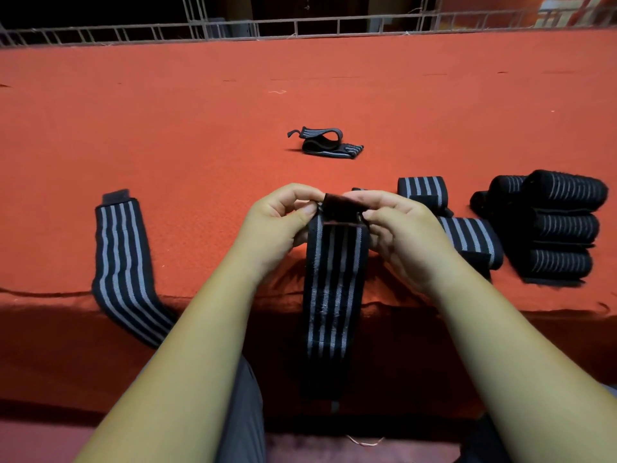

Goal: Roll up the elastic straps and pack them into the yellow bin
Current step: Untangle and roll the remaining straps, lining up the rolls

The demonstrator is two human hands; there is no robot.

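The strap (335,295) is hanging at centre frame over the near edge of the red cloth (200,111). The left hand (277,225) and right hand (400,235) are each pinching a corner of its dark top end between curled fingers and thumb. A second strap (122,259) is lying flat at lower left, a looped strap (325,143) is sitting above centre, and rolls (561,225) are lying piled at right.

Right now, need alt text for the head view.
The left hand and right hand pinch the dark top end of a striped strap that hangs over the near edge of an orange-covered table. A flat strap lies to the left, a looped strap farther back, and rolled straps are stacked at right.
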